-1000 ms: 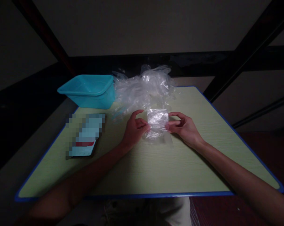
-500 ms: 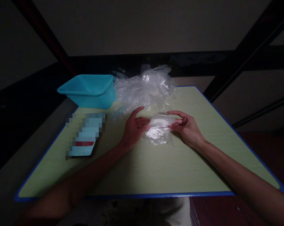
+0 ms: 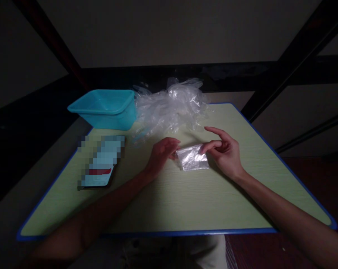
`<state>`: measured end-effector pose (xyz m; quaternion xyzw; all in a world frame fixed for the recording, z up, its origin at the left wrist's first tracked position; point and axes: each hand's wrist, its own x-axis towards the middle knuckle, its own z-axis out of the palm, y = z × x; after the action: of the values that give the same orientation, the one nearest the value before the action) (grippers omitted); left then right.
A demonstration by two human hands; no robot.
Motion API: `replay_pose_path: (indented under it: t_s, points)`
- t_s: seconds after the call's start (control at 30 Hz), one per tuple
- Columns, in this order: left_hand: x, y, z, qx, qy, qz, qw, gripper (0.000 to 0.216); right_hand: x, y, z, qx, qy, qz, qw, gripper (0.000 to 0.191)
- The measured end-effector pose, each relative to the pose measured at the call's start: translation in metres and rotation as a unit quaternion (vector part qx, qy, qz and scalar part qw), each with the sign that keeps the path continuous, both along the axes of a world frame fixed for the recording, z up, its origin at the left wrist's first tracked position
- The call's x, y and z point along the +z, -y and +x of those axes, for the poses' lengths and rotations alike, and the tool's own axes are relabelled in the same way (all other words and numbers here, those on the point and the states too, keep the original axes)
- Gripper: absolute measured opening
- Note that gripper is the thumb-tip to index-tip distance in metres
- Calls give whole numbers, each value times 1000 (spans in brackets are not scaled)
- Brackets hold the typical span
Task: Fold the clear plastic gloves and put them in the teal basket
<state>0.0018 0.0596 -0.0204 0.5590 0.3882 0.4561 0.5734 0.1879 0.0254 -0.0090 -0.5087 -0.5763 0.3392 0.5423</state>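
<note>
1 pale green, blue-edged table [image 3: 191, 209]. Mid: 1 small, shiny, clear plastic sheet [image 3: 193, 158] b/w left hand [image 3: 162, 153] & right hand [image 3: 226, 156]. Left fingers are at its left edge, right thumb on its far right corner w/ 1 finger up & apart; can't tell if either pinches. Far left: 1 light blue plastic tub [image 3: 110, 117], then 1 clear plastic heap [image 3: 176, 106]. Left: 1 flat lit phone [image 3: 104, 160]

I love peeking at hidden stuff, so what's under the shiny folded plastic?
The green table shows around the folded plastic, with the left hand at its left edge and the right hand at its right. Directly beneath is covered, so I can't tell what's there.
</note>
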Motion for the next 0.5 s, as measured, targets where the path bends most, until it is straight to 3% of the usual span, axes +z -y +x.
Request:
replay_pose_path:
  t_s: [0.23,0.4,0.5]
  points:
    - [3,3,5,-21,-151,89,984,15,0,7,-4,12,-12,23,1000,55]
    - [0,4,5,-17,-144,88,985,17,3,2,-1,21,-52,-21,998,75]
    - [-2,3,5,-12,-124,82,989,16,1,-3,3,55,-90,-72,992,68]
